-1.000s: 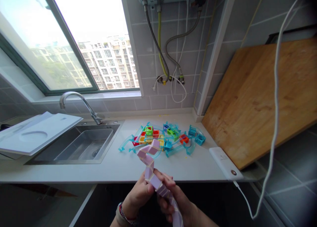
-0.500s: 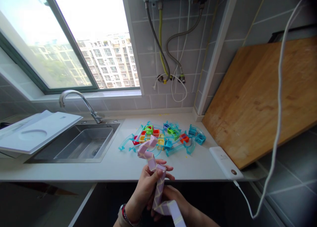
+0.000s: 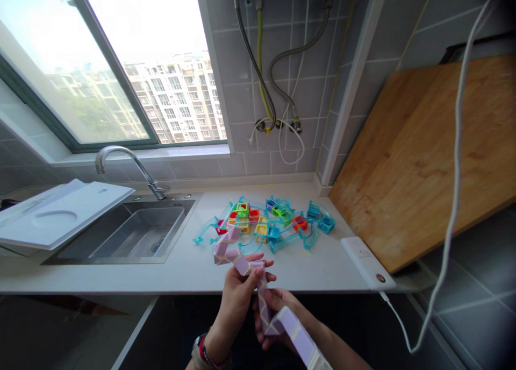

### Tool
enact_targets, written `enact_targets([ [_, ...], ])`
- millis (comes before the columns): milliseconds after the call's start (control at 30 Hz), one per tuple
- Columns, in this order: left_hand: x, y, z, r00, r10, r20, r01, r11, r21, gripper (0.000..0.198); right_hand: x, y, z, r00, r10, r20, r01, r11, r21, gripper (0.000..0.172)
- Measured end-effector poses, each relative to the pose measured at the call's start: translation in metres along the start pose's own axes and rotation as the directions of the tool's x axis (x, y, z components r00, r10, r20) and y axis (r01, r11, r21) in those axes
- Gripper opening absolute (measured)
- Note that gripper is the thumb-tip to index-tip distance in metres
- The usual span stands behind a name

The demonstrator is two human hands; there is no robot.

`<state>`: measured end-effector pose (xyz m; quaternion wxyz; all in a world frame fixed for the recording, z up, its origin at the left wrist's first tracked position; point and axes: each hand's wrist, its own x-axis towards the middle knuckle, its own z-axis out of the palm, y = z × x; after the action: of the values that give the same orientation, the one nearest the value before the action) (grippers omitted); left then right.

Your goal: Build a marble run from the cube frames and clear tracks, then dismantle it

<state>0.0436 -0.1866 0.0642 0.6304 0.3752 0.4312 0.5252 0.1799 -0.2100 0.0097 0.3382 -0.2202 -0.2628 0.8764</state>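
A lilac and white snake puzzle (image 3: 303, 340), bent in several places, is held between both hands in front of the counter edge. My left hand (image 3: 241, 290) grips its middle part, thumb on top and fingers behind. Lower down, my right hand (image 3: 284, 305) is closed round the straight stretch, its thumb against the side; some of its fingers are hidden behind the toy. The upper bent end reaches out over the counter, and the lower end slants down to the right past my right wrist.
Colourful toy blocks and clear blue track pieces (image 3: 262, 227) lie in a heap on the white counter (image 3: 193, 277). To the left are a sink with a plastic basin (image 3: 151, 227) and a white board (image 3: 60, 214). A white power bank (image 3: 367, 263) and wooden board (image 3: 435, 155) stand right.
The snake puzzle's upper end has swung left and down. Its lower end has turned further right, and my right hand has moved up, its thumb now showing on the toy.
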Motion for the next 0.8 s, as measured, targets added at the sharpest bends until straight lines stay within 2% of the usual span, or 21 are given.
enact_targets([
  [100,-0.001,0.000,-0.003,0.983,-0.112,0.147,0.114,0.993,-0.011,0.057,0.001,-0.004,-0.004,0.999,-0.013,-0.039,0.013,1.000,-0.004,0.054],
  [200,-0.002,-0.004,-0.005,0.959,-0.165,0.229,0.174,0.984,-0.022,0.047,0.000,-0.009,-0.003,0.997,-0.028,-0.070,0.025,0.999,-0.046,0.052],
  [300,-0.003,-0.009,-0.006,0.964,-0.149,0.219,0.173,0.980,-0.095,0.037,-0.004,-0.016,0.004,0.991,-0.065,-0.117,0.054,0.994,-0.097,0.049],
  [400,-0.004,-0.007,-0.004,0.968,-0.147,0.204,0.179,0.972,-0.149,0.033,-0.010,-0.025,0.007,0.974,-0.165,-0.156,0.127,0.966,-0.226,0.044],
  [500,-0.006,-0.005,-0.004,0.963,-0.178,0.201,0.207,0.969,-0.135,0.035,-0.015,-0.037,0.004,0.974,-0.186,-0.133,0.118,0.906,-0.406,0.045],
  [633,-0.008,-0.009,-0.004,0.967,-0.197,0.159,0.219,0.966,-0.134,0.035,-0.018,-0.053,0.001,0.983,-0.150,-0.104,0.070,0.837,-0.543,0.047],
  [800,-0.007,-0.020,-0.003,0.971,-0.193,0.139,0.214,0.964,-0.159,0.042,-0.013,-0.060,0.003,0.957,-0.274,-0.096,0.141,0.727,-0.672,0.044],
])
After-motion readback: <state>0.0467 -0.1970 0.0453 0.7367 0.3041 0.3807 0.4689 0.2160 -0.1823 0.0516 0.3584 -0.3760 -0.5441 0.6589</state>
